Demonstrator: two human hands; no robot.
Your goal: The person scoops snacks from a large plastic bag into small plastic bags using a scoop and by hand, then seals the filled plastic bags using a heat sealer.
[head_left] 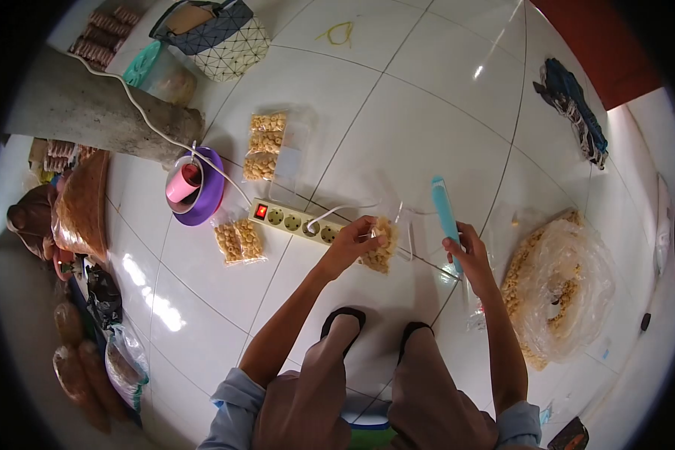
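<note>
**Left fingers pinch a packet of rings, right hand grasps a pale-blue tool**

From my remote seat I see both forearms stretched forward, sleeves bunched near the elbows. The left hand (356,241) reaches in at a slant, wrist slightly bent, thumb and fingers clamped on the packet (382,255), a clear, crinkled film over knobbly golden rings. The right hand (466,253) is held a little apart from it, fingers curled around the lower end of the light-blue tool (445,210); this slim, smooth, straight-sided bar points away from the body. I cannot tell how hard either hand presses.

Just left of the left grip runs the power strip (292,220), a cream, boxy bar with round sockets, a white plug and a red switch. Beyond it sits a glossy film pack (265,146) in three bulging sections; on its nearer side lies a smaller pack (238,241). Farther left, a smooth pink cup (180,184) rests in a bowl over a round purple dish (216,201). To the right of the right grip spreads a big, filmy, wrinkled bag (589,274) of loose rings. Glossy white tiles (420,105) lie beneath everything.
</note>
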